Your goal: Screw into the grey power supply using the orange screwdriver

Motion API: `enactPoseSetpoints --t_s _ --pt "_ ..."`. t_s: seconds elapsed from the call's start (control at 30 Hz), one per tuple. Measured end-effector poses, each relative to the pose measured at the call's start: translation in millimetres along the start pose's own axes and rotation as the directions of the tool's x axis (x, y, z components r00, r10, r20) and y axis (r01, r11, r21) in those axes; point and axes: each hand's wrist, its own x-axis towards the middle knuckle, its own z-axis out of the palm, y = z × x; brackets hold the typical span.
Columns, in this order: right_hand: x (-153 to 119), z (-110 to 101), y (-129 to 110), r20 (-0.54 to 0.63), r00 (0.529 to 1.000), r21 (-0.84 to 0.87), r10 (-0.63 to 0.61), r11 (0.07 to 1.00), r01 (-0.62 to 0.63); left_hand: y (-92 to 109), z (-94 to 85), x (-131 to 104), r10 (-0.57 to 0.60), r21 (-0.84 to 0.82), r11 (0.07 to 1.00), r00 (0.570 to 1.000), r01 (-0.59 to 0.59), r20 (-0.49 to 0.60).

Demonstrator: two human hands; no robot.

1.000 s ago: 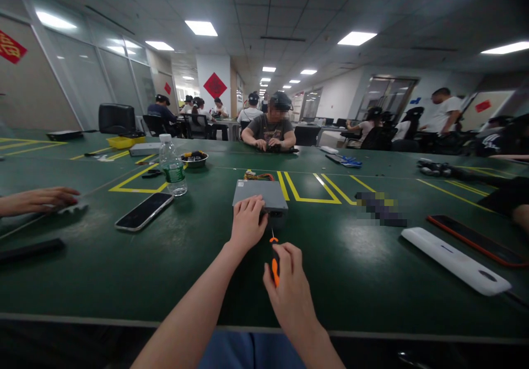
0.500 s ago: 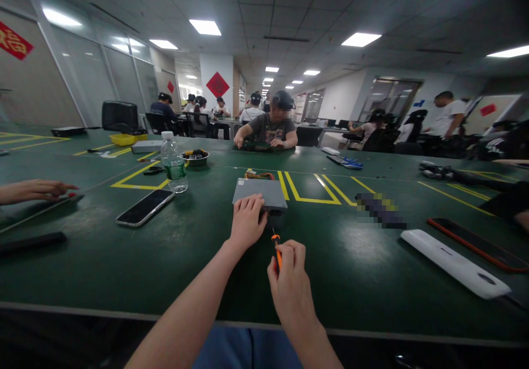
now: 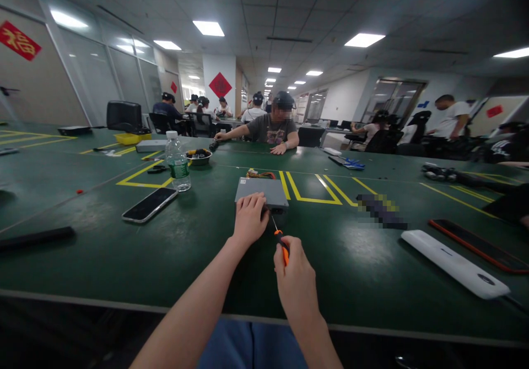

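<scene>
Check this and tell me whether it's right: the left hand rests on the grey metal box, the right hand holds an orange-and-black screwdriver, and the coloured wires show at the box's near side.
Not quite: the head view shows the coloured wires at the box's far side. The left hand does rest on the grey metal box, and the right hand holds the orange-and-black screwdriver.

The left forearm [image 3: 200, 303] and right forearm [image 3: 316, 336] are bare as far as they show, each smooth and narrowing at the wrist. The left grip [image 3: 250, 217] and right grip [image 3: 297, 278] are bare human hands with plain backs. Plain blue cloth [image 3: 231, 347] covers the lap, a darker line running down near its middle.
</scene>
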Motion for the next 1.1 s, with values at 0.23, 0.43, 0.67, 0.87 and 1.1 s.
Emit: enactPoseSetpoints --t_s 0.23,0.43,0.67,0.87,1.1 --pt "-5 9 -4 -0.038 0.995 -0.038 -0.092 0.995 0.090 -2 0.8 0 -0.004 -0.002 1.000 1.000 0.004 0.019" --pt "-3 -1 11 -0.064 0.987 -0.093 -0.145 0.986 0.138 -2 0.3 2 0.005 0.002 1.000 1.000 -0.005 0.025" --pt "-7 5 14 -0.061 0.995 -0.072 -0.075 0.995 0.071 -2 0.1 2 0.010 0.014 1.000 1.000 -0.011 0.024" --pt "-8 6 14 -0.095 0.974 -0.014 -0.203 0.979 0.203 -2 0.1 2 0.015 0.011 1.000 1.000 -0.016 0.018" --pt "-9 0 16 -0.187 0.958 0.005 -0.216 0.975 0.221 -1 0.1 1 0.003 0.006 1.000 1.000 -0.003 0.005"
